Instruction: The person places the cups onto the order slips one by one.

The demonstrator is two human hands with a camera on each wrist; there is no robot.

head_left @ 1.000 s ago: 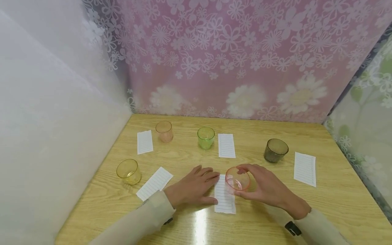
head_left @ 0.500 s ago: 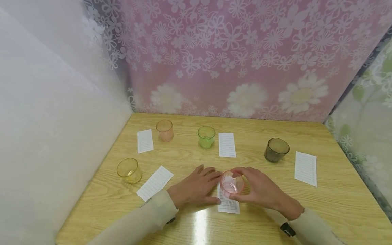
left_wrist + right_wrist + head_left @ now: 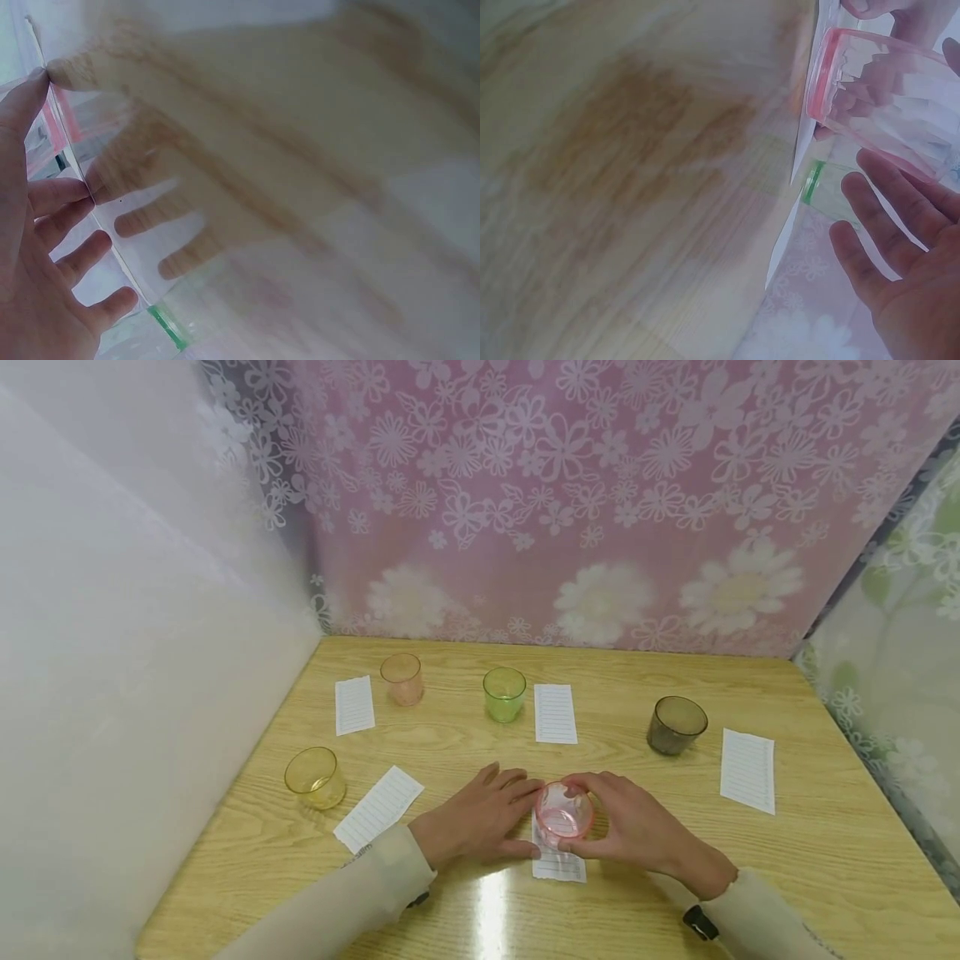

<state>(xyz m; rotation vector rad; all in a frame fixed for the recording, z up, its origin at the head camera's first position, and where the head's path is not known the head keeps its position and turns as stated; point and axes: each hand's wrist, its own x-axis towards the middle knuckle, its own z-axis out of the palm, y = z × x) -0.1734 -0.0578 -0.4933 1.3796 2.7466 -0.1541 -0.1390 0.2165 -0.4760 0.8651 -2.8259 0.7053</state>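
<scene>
The pink glass (image 3: 564, 818) is held upright by the right hand (image 3: 637, 822), clamped between the thumb on its near side and a finger on its far side, the remaining fingers spread. It is placed over the far part of a ruled slip (image 3: 559, 867), in the table's near half; whether its base is fully rested on the paper cannot be told. The slip's left edge is touched by the left hand (image 3: 483, 814), whose fingertips are rested with the fingers relaxed and slightly apart (the thumb is spread well clear of them). Towards the far edge of the table (image 3: 225, 868), a green glass (image 3: 504, 695) is seen, and a peach glass (image 3: 405, 685) is set near the far left corner. A yellow glass (image 3: 317, 783) is found near the left edge, and a dark glass (image 3: 675, 727) towards the right edge.
</scene>
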